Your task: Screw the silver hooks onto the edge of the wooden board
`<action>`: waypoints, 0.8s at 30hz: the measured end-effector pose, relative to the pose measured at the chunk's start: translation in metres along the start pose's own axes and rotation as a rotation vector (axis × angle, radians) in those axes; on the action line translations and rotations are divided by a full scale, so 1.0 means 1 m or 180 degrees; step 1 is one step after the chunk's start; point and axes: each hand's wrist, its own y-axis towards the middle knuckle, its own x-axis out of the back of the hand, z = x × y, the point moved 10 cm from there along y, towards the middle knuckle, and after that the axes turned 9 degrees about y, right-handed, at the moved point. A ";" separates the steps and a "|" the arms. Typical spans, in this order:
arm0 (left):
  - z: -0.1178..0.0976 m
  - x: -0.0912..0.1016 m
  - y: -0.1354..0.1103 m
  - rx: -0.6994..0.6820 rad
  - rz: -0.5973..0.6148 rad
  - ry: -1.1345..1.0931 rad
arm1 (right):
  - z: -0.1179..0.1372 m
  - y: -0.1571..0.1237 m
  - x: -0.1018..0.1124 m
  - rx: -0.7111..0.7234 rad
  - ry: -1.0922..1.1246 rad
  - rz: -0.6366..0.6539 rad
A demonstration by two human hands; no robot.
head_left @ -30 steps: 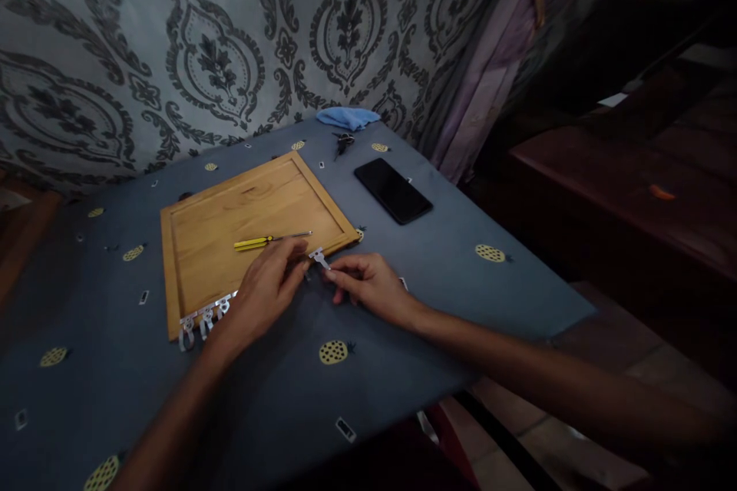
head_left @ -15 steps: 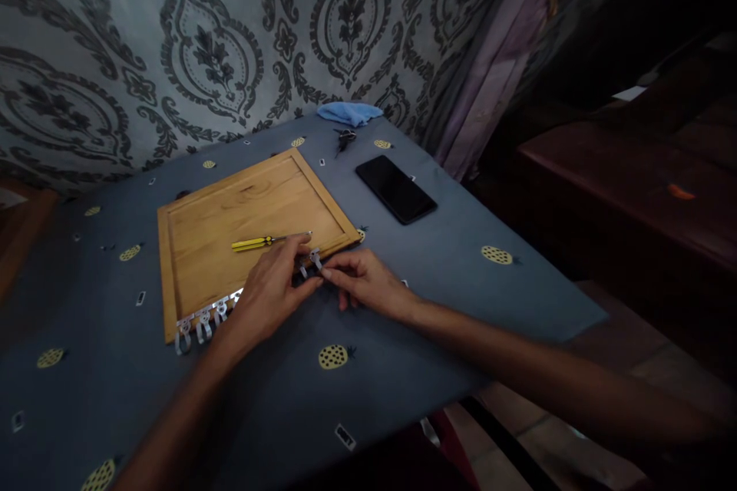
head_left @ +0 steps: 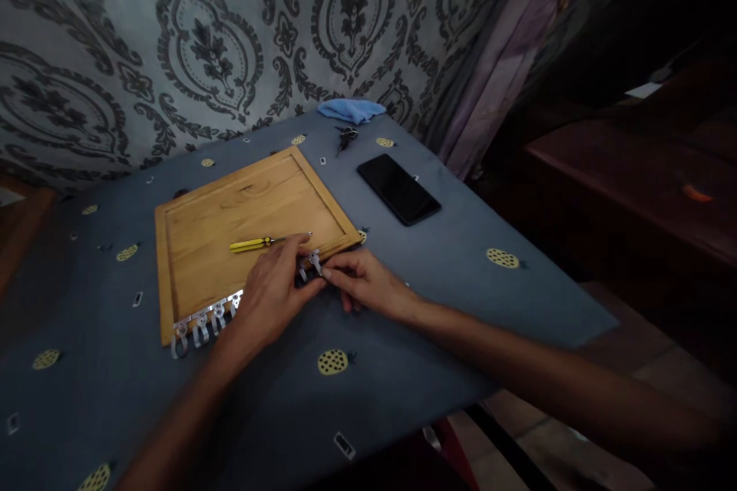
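A shiny metal hook rail [head_left: 199, 317] with several curved hooks lies along the near edge of a framed wooden panel [head_left: 259, 192]. My left hand [head_left: 275, 288] covers the middle of the rail, its fingers bent over it and its thumb reaching along the near side. At the rail's right end, my right hand [head_left: 362, 281] pinches the tip of the last hook [head_left: 314, 261] between thumb and forefinger. A yellow-handled screwdriver [head_left: 250, 244] rests on the panel just beyond my left fingers, its shaft pointing right. The rail's middle part is hidden under my left hand.
The panel lies on a table with a blue-grey pineapple-print cloth [head_left: 449, 268]. To its right is a black phone [head_left: 398, 189]. Farther back are a small dark object [head_left: 346, 137] and a blue cloth [head_left: 351, 110] by the patterned wall. A brown wooden edge [head_left: 26, 234] stands at far left.
The view has shifted very slightly. Both hands keep nearly the same places at the rail, and the screwdriver and panel have not moved.
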 end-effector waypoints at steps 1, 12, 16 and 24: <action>0.000 0.000 0.000 0.0003 -0.0001 0.0029 | 0.000 0.000 0.000 -0.0008 0.0011 0.0019; -0.002 -0.001 0.002 0.0251 0.0000 -0.0008 | 0.005 -0.007 0.008 0.0253 -0.0249 -0.0127; 0.001 -0.003 0.001 0.0381 0.0028 -0.0083 | 0.032 -0.027 0.019 0.1224 -0.1579 -0.0410; 0.004 -0.004 -0.002 0.0450 -0.0105 -0.0050 | 0.052 -0.046 0.001 0.2759 -0.3328 -0.0143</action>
